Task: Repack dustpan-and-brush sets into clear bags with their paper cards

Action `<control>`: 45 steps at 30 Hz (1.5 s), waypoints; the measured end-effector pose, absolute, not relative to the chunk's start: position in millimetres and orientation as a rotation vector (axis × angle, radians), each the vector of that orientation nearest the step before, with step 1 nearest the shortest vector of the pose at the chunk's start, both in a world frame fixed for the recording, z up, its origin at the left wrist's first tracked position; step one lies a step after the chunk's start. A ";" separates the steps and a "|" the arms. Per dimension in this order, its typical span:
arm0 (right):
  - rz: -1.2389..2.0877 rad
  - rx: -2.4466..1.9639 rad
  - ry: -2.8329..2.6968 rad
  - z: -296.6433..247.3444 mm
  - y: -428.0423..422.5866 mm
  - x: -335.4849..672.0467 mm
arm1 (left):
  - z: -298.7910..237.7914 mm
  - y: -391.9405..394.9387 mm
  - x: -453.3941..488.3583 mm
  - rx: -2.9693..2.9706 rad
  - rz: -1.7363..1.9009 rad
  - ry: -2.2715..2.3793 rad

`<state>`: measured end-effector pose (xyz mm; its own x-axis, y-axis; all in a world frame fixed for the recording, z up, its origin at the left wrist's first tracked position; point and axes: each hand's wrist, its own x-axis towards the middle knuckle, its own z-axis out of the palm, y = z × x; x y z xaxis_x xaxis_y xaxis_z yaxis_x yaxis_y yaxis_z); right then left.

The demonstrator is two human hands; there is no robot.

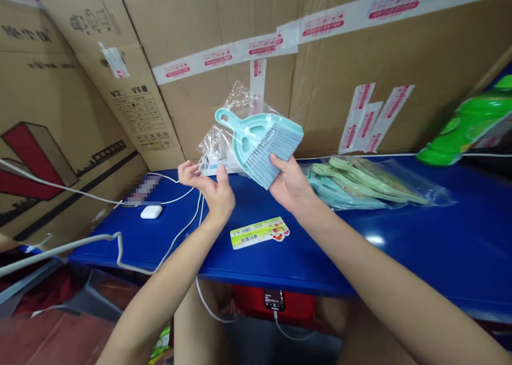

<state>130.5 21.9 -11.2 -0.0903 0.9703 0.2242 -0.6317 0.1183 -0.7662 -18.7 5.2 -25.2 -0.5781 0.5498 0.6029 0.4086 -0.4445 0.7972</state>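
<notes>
My right hand [291,186] grips the bristle end of a small teal dustpan-and-brush set [248,139], whose grey bristles [272,154] fan out above my fingers. The handle points up and to the left. My left hand [210,190] is raised beside it, with curved fingers apart and nothing in them. It is nearest to a crumpled clear plastic bag [216,147] behind the set. Below my hands, a printed paper label [259,233] lies on the blue table [120,242].
A bag of pale green hangers [360,186] lies to the right. Further left are a white earbud case [151,211], white cables and a blurred device [142,190]. A bright green bottle [468,125] stands at the right, with taped cardboard boxes [360,50] behind the table.
</notes>
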 end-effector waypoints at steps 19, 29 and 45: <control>1.460 -0.537 -0.941 -15.9 16.7 123.0 | -24.3 8.0 -5.0 1.092 1.693 0.822; 1.401 -0.562 -0.908 -14.0 15.8 122.1 | -22.1 2.1 -0.9 1.115 1.568 0.834; 1.451 -0.734 -1.026 -9.0 18.6 129.1 | 9.6 34.8 -86.5 1.098 1.930 0.989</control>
<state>129.1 18.6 -9.0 -0.1490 0.9823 0.1135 -0.4342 0.0382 -0.9000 -86.5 34.8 9.6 -0.3991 0.8410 0.3652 -0.1949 -0.4670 0.8625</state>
